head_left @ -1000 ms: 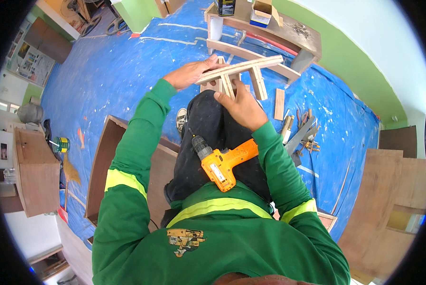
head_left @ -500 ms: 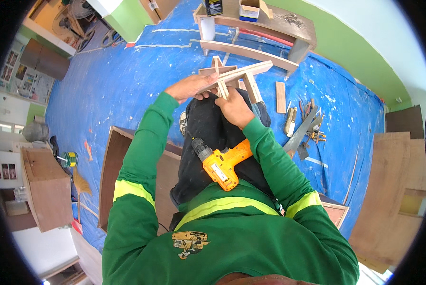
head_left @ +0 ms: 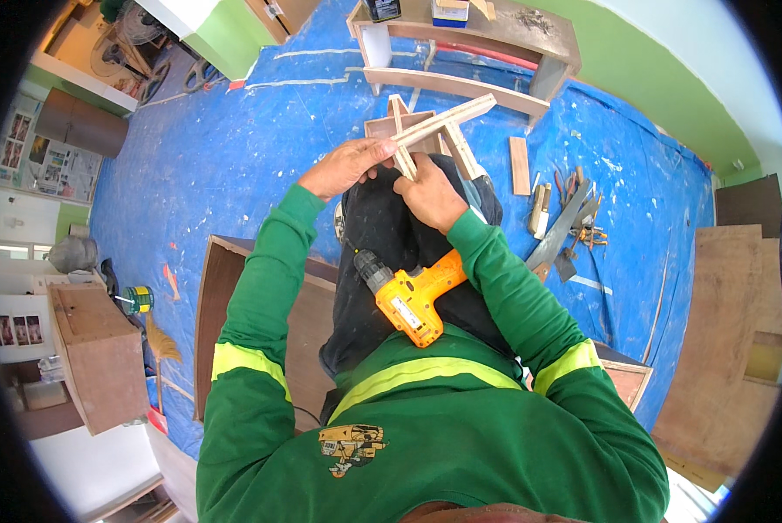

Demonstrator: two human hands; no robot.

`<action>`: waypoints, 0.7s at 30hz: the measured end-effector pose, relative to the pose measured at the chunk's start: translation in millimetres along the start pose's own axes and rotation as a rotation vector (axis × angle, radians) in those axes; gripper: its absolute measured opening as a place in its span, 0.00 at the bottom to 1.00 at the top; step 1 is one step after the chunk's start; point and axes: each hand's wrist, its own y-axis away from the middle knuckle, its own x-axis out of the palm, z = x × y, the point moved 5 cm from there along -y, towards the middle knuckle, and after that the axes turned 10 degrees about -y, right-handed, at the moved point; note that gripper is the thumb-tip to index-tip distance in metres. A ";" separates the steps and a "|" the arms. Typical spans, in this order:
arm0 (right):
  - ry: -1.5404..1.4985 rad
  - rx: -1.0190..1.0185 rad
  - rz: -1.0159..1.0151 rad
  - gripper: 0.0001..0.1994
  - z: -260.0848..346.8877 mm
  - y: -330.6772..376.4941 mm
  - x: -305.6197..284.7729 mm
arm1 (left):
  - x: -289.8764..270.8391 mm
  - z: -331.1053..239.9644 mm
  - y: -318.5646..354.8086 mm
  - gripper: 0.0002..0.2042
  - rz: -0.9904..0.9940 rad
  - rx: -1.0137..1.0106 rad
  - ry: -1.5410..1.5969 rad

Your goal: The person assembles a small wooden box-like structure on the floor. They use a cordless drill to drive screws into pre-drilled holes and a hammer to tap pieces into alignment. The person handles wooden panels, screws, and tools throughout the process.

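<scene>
Two grips are closed on the wooden frame (head_left: 447,119) above the knees: the left grip (head_left: 343,168) pinches its near corner, the right grip (head_left: 432,192) clasps a short leg. Its long bar juts toward the near edge of the cabinet (head_left: 487,30). On the lap, between the forearms, lies the drill (head_left: 413,301). Rightward, a plank (head_left: 519,166) and saw (head_left: 561,225) rest on the blue sheet (head_left: 208,157), which spreads broadly left.

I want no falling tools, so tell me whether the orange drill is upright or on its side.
On its side: the orange drill lies across the black trousers, side face up, chuck pointing forward and left.
</scene>
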 end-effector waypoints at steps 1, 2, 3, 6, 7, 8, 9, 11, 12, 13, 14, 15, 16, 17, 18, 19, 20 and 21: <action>0.011 0.021 0.001 0.24 -0.2 0.0 -0.5 | 0.8 -2.7 1.9 0.36 -0.007 -0.003 0.003; 0.022 0.042 0.002 0.25 -0.7 -0.4 -1.1 | 1.4 -3.2 2.4 0.35 -0.014 -0.009 0.003; 0.033 0.063 0.003 0.25 -2.2 -1.0 -1.6 | 1.9 -3.2 2.6 0.35 -0.022 -0.015 0.003; 0.058 0.049 0.010 0.27 -6.2 -3.7 -2.5 | 2.3 -6.8 4.6 0.34 -0.041 -0.020 0.013; 0.057 0.045 0.009 0.27 -6.6 -3.4 -3.0 | 3.0 -7.4 5.2 0.34 -0.046 -0.020 0.020; 0.057 0.040 0.007 0.27 -6.6 -3.0 -3.6 | 3.8 -9.0 5.5 0.34 -0.073 -0.003 0.035; 0.058 0.034 0.005 0.27 -6.2 -2.8 -4.5 | 5.3 -10.8 5.7 0.34 -0.099 0.014 0.050; 0.048 0.059 0.030 0.27 -1.8 -1.2 -3.4 | 5.2 -9.3 7.6 0.34 -0.126 0.026 0.067; 0.043 0.071 0.042 0.27 0.9 -0.6 -2.9 | 5.2 -5.5 7.9 0.34 -0.126 0.024 0.070; 0.052 0.069 0.037 0.27 3.1 0.2 -4.2 | 5.7 -5.1 7.8 0.34 -0.124 0.024 0.075; 0.061 0.066 0.032 0.27 5.0 0.9 -5.3 | 5.9 -5.4 7.1 0.35 -0.119 0.026 0.065; 0.069 0.064 0.027 0.26 6.6 1.5 -5.8 | 5.4 -6.1 6.1 0.35 -0.113 0.028 0.056; 0.066 0.056 0.020 0.26 8.3 2.1 -6.3 | 5.1 -8.2 5.7 0.35 -0.110 0.029 0.048; 0.063 0.048 0.013 0.26 9.9 2.5 -6.3 | 4.4 -10.1 5.3 0.35 -0.097 0.021 0.042; 0.059 0.040 0.007 0.25 10.5 2.9 -6.3 | 2.8 -12.4 4.9 0.35 -0.083 0.013 0.036; 0.044 0.023 0.004 0.25 9.8 3.1 -6.9 | 1.4 -15.3 3.6 0.35 -0.067 0.006 0.029; 0.028 0.006 0.000 0.25 7.3 3.2 -7.3 | 0.9 -17.5 2.5 0.34 -0.045 0.001 0.000; 0.012 -0.011 -0.003 0.24 6.1 3.5 -7.9 | 0.8 -19.4 1.5 0.34 -0.024 -0.005 -0.028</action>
